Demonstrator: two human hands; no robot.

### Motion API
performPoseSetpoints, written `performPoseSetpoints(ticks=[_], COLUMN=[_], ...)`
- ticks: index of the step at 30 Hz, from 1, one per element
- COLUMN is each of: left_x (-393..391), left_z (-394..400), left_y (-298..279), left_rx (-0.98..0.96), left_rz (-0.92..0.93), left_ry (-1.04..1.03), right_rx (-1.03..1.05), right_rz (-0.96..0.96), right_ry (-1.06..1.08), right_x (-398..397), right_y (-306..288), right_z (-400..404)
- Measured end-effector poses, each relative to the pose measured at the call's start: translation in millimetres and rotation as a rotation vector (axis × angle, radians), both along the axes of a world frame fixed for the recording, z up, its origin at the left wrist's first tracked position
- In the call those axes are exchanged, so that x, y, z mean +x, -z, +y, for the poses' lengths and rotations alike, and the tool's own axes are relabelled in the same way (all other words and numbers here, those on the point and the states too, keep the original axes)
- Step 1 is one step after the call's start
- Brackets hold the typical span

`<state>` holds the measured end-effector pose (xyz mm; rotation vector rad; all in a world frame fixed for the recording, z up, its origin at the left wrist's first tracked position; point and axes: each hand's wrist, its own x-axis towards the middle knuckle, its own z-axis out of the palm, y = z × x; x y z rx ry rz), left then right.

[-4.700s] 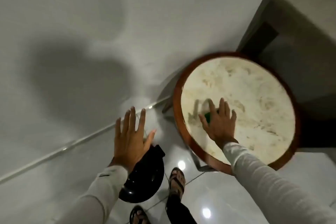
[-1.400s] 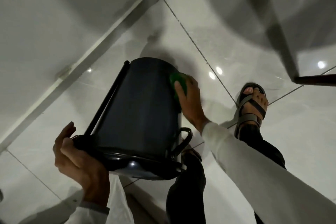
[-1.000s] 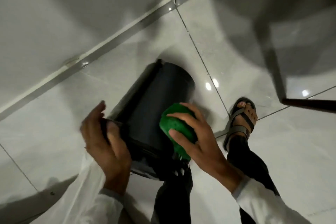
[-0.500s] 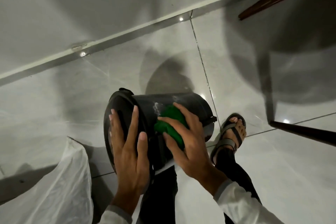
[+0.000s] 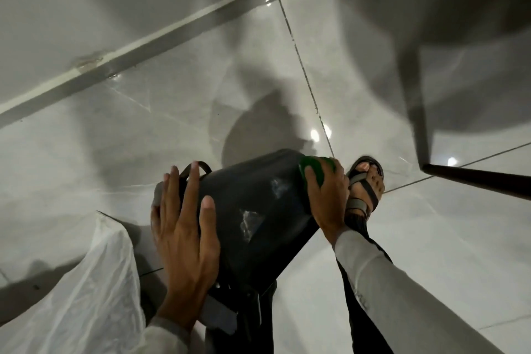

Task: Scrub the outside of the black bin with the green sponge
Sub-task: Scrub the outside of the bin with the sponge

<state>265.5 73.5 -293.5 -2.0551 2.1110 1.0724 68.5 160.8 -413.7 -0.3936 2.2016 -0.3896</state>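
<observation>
The black bin [image 5: 253, 210] lies tipped on its side, held up off the tiled floor [image 5: 143, 138] against the person's knee, its base end pointing far and right, its rim end near and left. The green sponge [image 5: 314, 168] now sits at that far base end; half a second ago it was at mid-wall, so the stroke has run the length of the side away from the person. In its wake are pale, smeary patches on the dark wall (foam or loosened dirt, I cannot tell which), which suggests this face is being worked but is not yet clean.

The right hand [image 5: 327, 195] is curled over the sponge, fingers wrapped across its top and pressing it onto the bin's edge. The left hand [image 5: 184, 227] is spread flat, palm and splayed fingers pushed against the rim end to brace the bin; it clasps nothing. Compared with a moment back, the bin has also been rolled slightly, showing more of its side wall.

My judgement: the next pull should come back toward the rim, then the bin needs turning for the unseen faces. A clear plastic bag [image 5: 86, 282] lies slack at near left; a sandalled foot [image 5: 363, 184] stands just beside the sponge hand, and a dark furniture leg [image 5: 474, 178] crosses at right.
</observation>
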Motion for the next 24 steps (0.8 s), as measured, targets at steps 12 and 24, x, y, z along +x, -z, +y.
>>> performPoseSetpoints(ticks=[12,24], left_x=[-3,7], left_z=[7,32], left_y=[6,6], left_rx=[0.082,0.048], left_rz=[0.129,0.131], left_ry=[-0.468,-0.201], right_rx=[-0.153,-0.409], right_rz=[-0.08,-0.16], right_ry=[-0.161,-0.509], right_x=[4,28], right_y=[-7,-43], right_z=[22,74])
